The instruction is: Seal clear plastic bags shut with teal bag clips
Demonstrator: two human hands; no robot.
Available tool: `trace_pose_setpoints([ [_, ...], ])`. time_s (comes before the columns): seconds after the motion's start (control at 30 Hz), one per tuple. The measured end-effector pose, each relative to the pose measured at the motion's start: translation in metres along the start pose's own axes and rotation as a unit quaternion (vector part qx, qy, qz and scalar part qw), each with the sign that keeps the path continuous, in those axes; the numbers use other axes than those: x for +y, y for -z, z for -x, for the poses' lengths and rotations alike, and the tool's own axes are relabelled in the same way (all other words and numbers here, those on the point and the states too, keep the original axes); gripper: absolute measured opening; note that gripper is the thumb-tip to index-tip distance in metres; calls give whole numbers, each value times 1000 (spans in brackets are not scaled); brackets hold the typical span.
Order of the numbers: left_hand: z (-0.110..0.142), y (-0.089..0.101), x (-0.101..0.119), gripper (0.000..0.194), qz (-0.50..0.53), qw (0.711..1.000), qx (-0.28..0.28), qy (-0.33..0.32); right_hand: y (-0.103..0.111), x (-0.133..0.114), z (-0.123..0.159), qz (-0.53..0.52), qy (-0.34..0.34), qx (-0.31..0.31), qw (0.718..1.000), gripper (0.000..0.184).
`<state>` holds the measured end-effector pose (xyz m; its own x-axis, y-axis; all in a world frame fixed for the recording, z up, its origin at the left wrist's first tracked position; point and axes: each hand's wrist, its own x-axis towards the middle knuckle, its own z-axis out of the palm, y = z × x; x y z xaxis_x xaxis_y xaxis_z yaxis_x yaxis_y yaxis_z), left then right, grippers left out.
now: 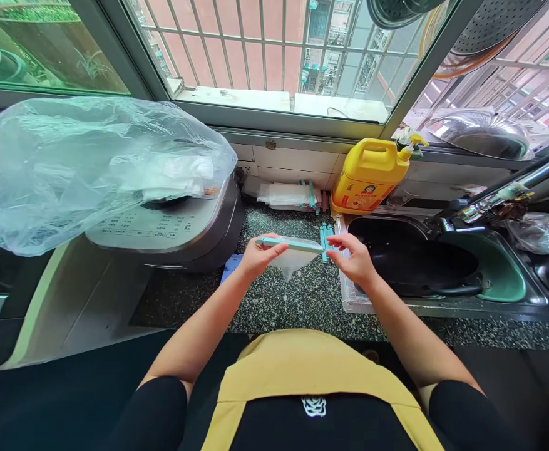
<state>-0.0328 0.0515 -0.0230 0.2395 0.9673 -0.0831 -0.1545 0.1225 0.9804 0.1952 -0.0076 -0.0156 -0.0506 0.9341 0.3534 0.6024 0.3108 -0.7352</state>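
My left hand [259,255] pinches one end of a teal bag-sealing clip [297,245], thumb on top. From the clip hangs a small clear plastic bag [290,263], tapering to a point above the counter. At the clip's other end is my right hand [350,258], its thumb and fingers curved but apart; whether the fingertips touch the clip, I cannot tell. Several more teal clips [323,244] lie on the speckled counter just behind that hand. Farther back rests a stack of clear bags [286,195] with teal clips on it.
On the left, a large plastic bag [67,163] covers part of a grey appliance [161,228]. A yellow pump jug [365,175] stands by the window. To the right, the sink [513,269] holds a black pan [415,263] under a faucet [490,203]. A clear tray [354,294] borders it.
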Motion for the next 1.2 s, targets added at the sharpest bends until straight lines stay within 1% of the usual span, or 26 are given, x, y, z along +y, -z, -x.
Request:
trace_pose_setpoints([
  [0.07, 0, -4, -2, 35, -61, 995, -76, 3, 2, -9, -9, 43, 59, -60, 996, 30],
  [0.1, 0, -6, -3, 34, -80, 991, -103, 3, 0, -12, -12, 66, 74, -96, 990, 27],
  [0.17, -3, -9, -8, 34, -95, 987, -128, 4, -7, -13, -16, 107, 74, -152, 980, 16],
  [0.2, -6, -11, -11, 34, -93, 987, -133, 6, -11, -12, -17, 119, 66, -167, 977, 11],
  [0.23, -9, -11, -14, 34, -86, 986, -141, 12, -15, -9, -17, 123, 57, -175, 975, 6],
  [0.3, -17, -10, -22, 38, -60, 984, -164, 33, -20, -2, -19, 107, 37, -175, 978, 2],
  [0.4, -33, -6, -35, 52, -34, 973, -209, 88, -21, 12, -26, 56, -10, -155, 986, 6],
  [0.43, -38, -4, -40, 53, -37, 972, -206, 107, -21, 17, -31, 38, -34, -142, 989, 9],
  [0.47, -44, -1, -45, 52, -43, 974, -187, 122, -21, 23, -36, 19, -61, -128, 990, 12],
  [0.53, -56, 3, -53, 47, -56, 982, -120, 133, -24, 36, -49, -11, -122, -96, 988, 19],
  [0.6, -72, 5, -60, 45, -61, 989, -49, 125, -30, 53, -64, -17, -183, -63, 981, 24],
  [0.67, -91, 7, -64, 42, -75, 991, -1, 115, -40, 72, -82, -6, -226, -43, 973, 24],
  [0.77, -127, 6, -67, 33, -115, 986, 63, 105, -57, 99, -112, 3, -253, -42, 966, 24],
  [0.87, -166, 4, -67, 24, -179, 973, 116, 91, -69, 122, -144, 12, -273, -49, 961, 22],
  [0.93, -191, 4, -65, 20, -228, 960, 141, 83, -73, 133, -165, 20, -285, -54, 957, 20],
  [1.03, -222, 3, -64, 14, -299, 938, 158, 81, -75, 148, -192, 40, -304, -61, 950, 16],
  [1.1, -237, 2, -65, 13, -338, 923, 159, 88, -76, 156, -204, 58, -317, -67, 944, 15],
  [1.2, -251, 2, -71, 15, -393, 901, 153, 104, -79, 166, -216, 85, -334, -78, 935, 14],
])
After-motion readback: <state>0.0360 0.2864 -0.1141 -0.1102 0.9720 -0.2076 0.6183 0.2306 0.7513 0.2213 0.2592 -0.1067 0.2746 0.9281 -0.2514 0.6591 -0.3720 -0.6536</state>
